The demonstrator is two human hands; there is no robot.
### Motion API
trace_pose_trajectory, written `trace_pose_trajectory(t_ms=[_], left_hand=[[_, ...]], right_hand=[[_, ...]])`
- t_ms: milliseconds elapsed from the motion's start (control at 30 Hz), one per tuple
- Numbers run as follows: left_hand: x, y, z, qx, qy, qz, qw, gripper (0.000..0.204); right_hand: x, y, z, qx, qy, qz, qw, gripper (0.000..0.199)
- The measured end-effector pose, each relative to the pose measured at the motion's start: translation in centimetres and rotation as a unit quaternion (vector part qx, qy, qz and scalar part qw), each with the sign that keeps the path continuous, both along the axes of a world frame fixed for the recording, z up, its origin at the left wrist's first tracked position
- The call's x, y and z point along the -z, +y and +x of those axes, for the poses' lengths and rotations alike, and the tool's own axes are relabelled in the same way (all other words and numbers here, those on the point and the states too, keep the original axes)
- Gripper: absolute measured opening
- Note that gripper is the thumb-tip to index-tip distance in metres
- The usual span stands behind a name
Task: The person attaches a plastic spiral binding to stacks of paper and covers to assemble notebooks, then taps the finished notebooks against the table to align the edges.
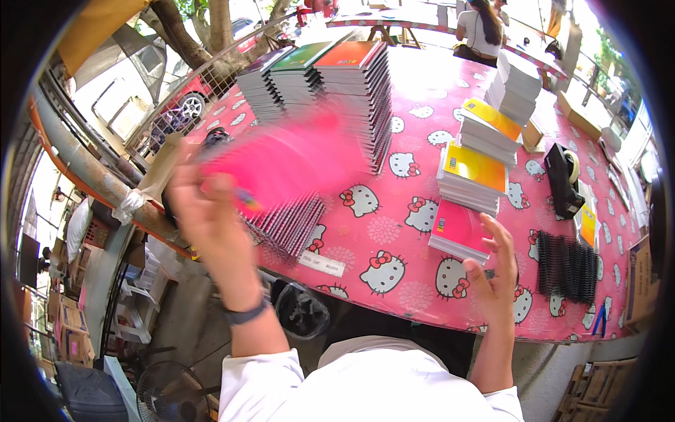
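Note:
A pink notebook (pixel 295 158), smeared by motion, is in my left hand (pixel 211 225), which grips it at its near left corner. Beneath it stands a stack of spiral-bound notebooks (pixel 288 225), whose top is hidden by the pink one. My right hand (pixel 498 271) has its fingers apart and holds nothing. It is at the right edge of a low pile of pink-covered sheets (pixel 457 226); whether it touches the pile I cannot tell. Beyond that pile rise yellow-covered paper stacks (pixel 475 167).
Bound notebook stacks with orange (pixel 349 55), green and dark covers stand at the far left. Right of my right hand lie black spiral coils (pixel 566 267), a tape dispenser (pixel 564 181) and a blue-handled tool (pixel 600 321). A lined bin (pixel 302 309) sits below the edge. A person (pixel 480 32) sits beyond.

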State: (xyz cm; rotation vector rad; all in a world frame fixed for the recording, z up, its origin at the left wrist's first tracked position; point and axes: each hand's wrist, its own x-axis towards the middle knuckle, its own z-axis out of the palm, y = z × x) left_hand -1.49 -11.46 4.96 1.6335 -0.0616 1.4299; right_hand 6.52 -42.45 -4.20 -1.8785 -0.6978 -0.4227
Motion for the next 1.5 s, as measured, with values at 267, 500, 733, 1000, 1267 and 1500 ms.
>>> trace_pose_trajectory(t_ms=[267,500,733,1000,1267,1500], left_hand=[[1.4,12.6,-2.8,-0.270,0.312,0.095,0.906,0.030],[2.2,12.5,-2.0,-0.171,0.257,-0.065,0.949,0.030],[1.4,6.8,-2.8,-0.315,0.048,0.119,0.940,0.030],[9.4,-6.8,6.4,0.123,0.132,0.220,0.959,0.019],[15.1,-10.6,10.6,0.209,0.281,0.244,0.904,0.038],[16.5,-11.3,12.3,0.235,0.288,0.335,0.866,0.031]], right_hand=[[3.1,-2.0,0.3,0.036,0.053,-0.066,0.996,0.038],[6.7,-3.0,2.2,0.095,-0.015,-0.219,0.971,0.042],[6.5,-1.1,4.4,0.095,-0.054,-0.309,0.945,0.042],[4.5,-2.6,7.3,0.008,-0.018,-0.349,0.937,0.033],[4.2,-1.9,7.7,-0.023,-0.008,-0.315,0.949,0.030],[4.5,-2.6,8.6,-0.042,-0.015,-0.332,0.942,0.022]])
